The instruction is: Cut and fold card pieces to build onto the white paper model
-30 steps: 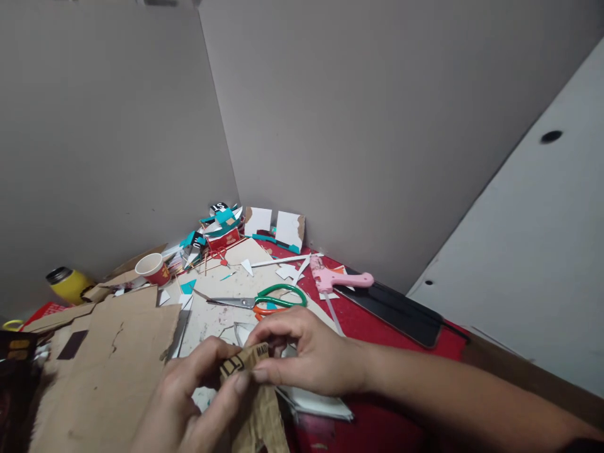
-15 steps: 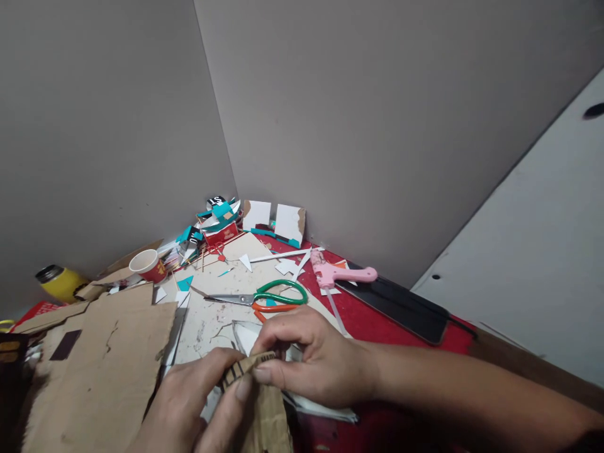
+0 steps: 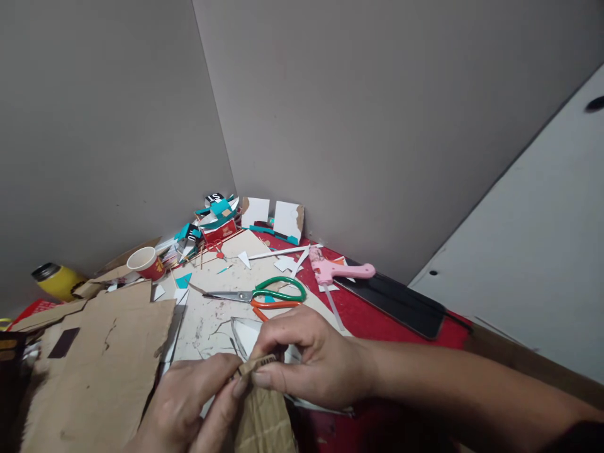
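Observation:
Between my two hands is a piece of brown cardboard point(image 3: 264, 418), its top edge folded over and showing dark printed letters. My left hand point(image 3: 191, 402) pinches the folded edge between thumb and fingers. My right hand point(image 3: 309, 362) grips the same edge just to the right, thumb in front and fingers behind. The fingertips of both hands nearly meet. Just beyond them lie scissors point(image 3: 250, 294) with one green and one orange handle, blades pointing left. A white paper piece with dark lines point(image 3: 245, 333) is partly hidden behind my right hand.
At left lies a large torn cardboard sheet point(image 3: 108, 365), with a paper cup point(image 3: 146, 263) and a yellow bottle point(image 3: 59, 281) behind it. A pink glue gun point(image 3: 346, 272) rests by a black flat panel point(image 3: 391, 305). Teal and white paper scraps point(image 3: 217, 214) pile up at the wall corner.
My left fingers have moved closer to the right hand along the folded edge, covering more of the printed letters. The view has shifted slightly.

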`<action>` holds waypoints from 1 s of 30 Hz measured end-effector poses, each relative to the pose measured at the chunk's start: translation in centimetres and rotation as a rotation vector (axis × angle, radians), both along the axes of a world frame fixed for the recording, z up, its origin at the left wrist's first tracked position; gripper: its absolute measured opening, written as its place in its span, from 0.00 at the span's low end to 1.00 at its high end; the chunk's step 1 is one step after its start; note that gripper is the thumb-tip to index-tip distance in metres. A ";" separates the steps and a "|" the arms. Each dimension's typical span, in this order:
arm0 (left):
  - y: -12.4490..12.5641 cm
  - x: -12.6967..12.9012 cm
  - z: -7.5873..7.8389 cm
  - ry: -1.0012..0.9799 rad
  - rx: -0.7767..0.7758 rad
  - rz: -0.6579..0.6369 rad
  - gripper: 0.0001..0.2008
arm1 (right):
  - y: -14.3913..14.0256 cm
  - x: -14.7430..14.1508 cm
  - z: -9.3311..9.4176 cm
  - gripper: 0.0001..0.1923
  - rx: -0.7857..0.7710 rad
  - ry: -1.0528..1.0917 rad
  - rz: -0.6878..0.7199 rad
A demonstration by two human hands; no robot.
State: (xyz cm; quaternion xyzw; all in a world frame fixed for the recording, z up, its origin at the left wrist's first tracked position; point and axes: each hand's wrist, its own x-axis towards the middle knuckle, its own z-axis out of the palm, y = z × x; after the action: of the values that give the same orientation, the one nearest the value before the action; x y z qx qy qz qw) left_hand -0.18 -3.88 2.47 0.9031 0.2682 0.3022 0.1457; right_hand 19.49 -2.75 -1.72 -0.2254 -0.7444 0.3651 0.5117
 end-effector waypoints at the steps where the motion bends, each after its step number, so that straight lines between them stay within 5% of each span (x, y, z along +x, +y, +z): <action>1: 0.0 0.0 -0.1 -0.014 0.002 -0.006 0.08 | 0.0 0.0 0.0 0.05 0.001 0.000 -0.002; 13: 0.3 -0.1 -0.6 0.044 -0.177 0.064 0.07 | 0.2 0.1 -0.1 0.02 -0.050 -0.076 -0.004; 22: 0.3 0.6 -1.8 -0.040 -0.116 0.039 0.11 | 0.3 0.1 -0.2 0.04 -0.019 -0.074 0.035; 26: 0.6 -0.1 -1.4 -0.234 -0.194 0.233 0.04 | 0.8 0.5 0.2 0.03 0.129 -0.014 -0.097; 30: 1.0 -1.1 -0.3 -0.364 -0.459 0.438 0.07 | 1.2 1.4 0.5 0.07 0.383 0.047 -0.359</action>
State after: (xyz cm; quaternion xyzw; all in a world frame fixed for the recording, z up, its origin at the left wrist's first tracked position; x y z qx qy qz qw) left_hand -1.28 -2.84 2.15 0.6993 0.4857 0.4140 0.3219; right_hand 20.87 -1.58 -1.22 -0.2445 -0.7359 0.1261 0.6187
